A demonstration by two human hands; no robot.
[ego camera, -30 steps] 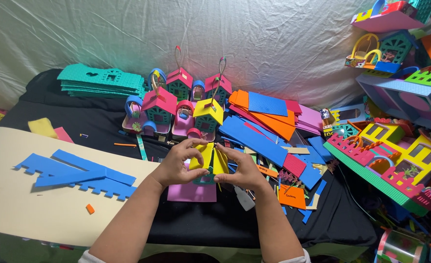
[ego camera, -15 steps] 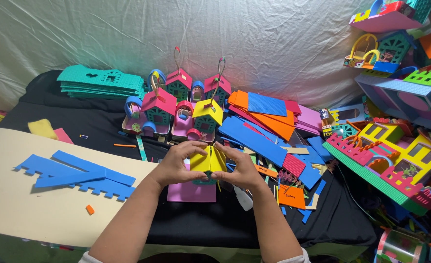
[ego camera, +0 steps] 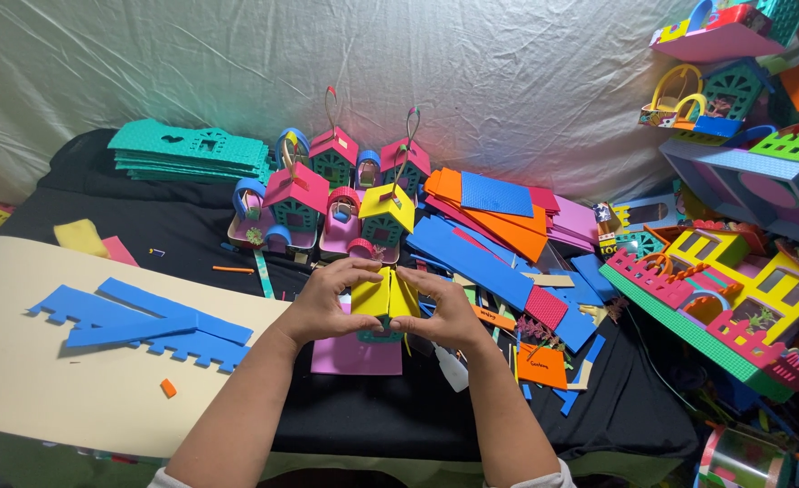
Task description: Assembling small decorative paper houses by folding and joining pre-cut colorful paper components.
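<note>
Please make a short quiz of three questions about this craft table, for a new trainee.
1. True or false: both hands press on the yellow foam roof.
2. What lies on the cream sheet? A) blue fence strips B) green houses C) scissors
3. Fill in: the small house under the roof stands on a ____ foam base.

Key: 1 true, the left hand and the right hand hold it from both sides. 2 A, the blue fence strips. 3 pink.
</note>
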